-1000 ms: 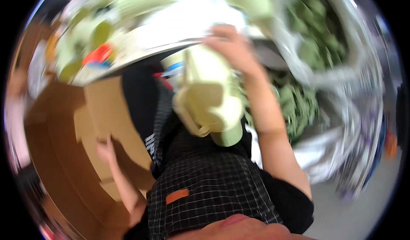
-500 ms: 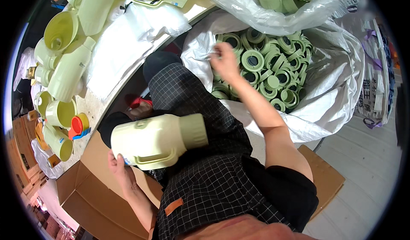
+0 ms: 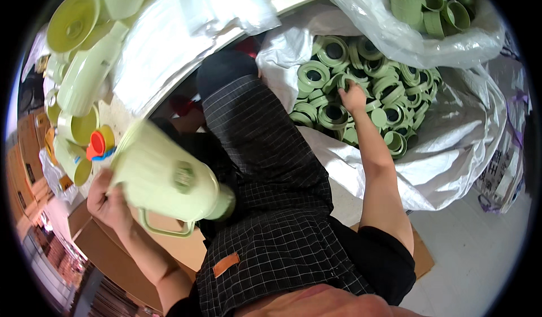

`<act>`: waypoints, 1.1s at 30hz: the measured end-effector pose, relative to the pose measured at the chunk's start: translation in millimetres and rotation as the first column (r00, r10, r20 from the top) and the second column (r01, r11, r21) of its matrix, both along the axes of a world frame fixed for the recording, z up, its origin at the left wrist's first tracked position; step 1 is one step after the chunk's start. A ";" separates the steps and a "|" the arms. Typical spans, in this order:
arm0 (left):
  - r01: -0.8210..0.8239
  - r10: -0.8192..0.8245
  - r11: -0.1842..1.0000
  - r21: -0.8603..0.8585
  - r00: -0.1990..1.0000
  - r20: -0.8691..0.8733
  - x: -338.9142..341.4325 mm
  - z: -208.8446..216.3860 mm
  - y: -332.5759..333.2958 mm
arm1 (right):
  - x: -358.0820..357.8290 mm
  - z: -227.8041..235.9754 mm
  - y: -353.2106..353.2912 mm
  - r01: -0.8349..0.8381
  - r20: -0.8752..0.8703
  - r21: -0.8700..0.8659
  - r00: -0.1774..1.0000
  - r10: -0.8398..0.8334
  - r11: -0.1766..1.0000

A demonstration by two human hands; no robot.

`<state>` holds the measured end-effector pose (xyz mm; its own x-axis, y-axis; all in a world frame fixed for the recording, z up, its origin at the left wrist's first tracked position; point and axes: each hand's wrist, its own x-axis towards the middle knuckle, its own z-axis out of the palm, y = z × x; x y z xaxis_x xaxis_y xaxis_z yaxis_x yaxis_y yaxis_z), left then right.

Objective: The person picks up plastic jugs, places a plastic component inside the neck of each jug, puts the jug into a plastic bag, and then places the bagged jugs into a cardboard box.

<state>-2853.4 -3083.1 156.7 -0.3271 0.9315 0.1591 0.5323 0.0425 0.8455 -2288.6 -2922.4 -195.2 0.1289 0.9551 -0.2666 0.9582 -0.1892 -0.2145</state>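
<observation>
My left hand [image 3: 112, 201] grips the base end of a pale green vacuum flask [image 3: 169, 173], slightly blurred by motion. The flask lies tilted over my left side, with its side handle [image 3: 169, 226] toward me and a darker green cup cap [image 3: 224, 205] at its lower right end. My right hand [image 3: 354, 98] reaches into a white woven sack [image 3: 457, 153] of green ring-shaped lids. Its fingers are closed on the edge of one green lid [image 3: 344, 81], partly hidden among the others.
A clear plastic bag [image 3: 367, 12] of green cups stands behind the sack. Several pale green flask bodies [image 3: 84, 80], white plastic bags [image 3: 169, 46] and small red and yellow cups [image 3: 100, 141] are on the table at left. An opened cardboard box [image 3: 113, 249] sits at lower left.
My right hand has moved from the sack's left edge down among the lids and closed on one. The flask has swung, its base end rising and its capped end dropping toward me.
</observation>
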 end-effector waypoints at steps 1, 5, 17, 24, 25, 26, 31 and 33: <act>0.210 -0.207 0.978 0.013 0.973 -0.098 24.9 3.1 19.2 | -7.8 2.5 1.9 0.073 -0.170 0.026 0.983 -0.068 0.997; 0.302 -0.340 0.936 -0.181 0.907 -0.247 95.3 -0.9 63.9 | -23.8 18.7 -35.3 0.203 -0.555 0.051 0.820 -0.141 0.978; 0.011 0.009 0.997 -0.078 0.969 0.246 97.7 -52.9 -29.8 | -148.0 243.0 4.5 0.009 -0.830 0.360 0.460 0.316 0.933; 0.165 -0.155 0.986 0.004 0.918 0.366 83.7 -70.4 -49.1 | -248.1 321.7 -26.1 -0.608 -0.528 0.629 0.122 0.841 0.483; 0.176 -0.160 0.984 -0.012 0.918 0.364 82.9 -71.1 -49.4 | -241.4 318.8 -28.8 -0.592 -0.493 0.671 0.094 0.865 0.447; 0.182 -0.153 0.982 -0.044 0.916 0.371 82.3 -71.7 -55.9 | -237.7 317.2 -35.1 -0.580 -0.472 0.699 0.064 0.879 0.418; 0.207 -0.188 0.978 0.020 0.839 0.511 73.9 -83.2 -60.3 | -240.4 316.7 -48.6 -0.578 -0.444 0.720 0.041 0.895 0.384; 0.187 -0.184 0.981 0.043 0.851 0.492 75.3 -85.4 -62.3 | -237.7 319.0 -52.5 -0.595 -0.441 0.707 0.053 0.896 0.383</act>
<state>-2778.1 -3145.4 71.3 -0.1822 0.9831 0.0174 0.0456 -0.0092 0.9989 -2526.3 -2974.9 123.8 -0.7754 0.4210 0.4707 -0.0091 0.7378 -0.6749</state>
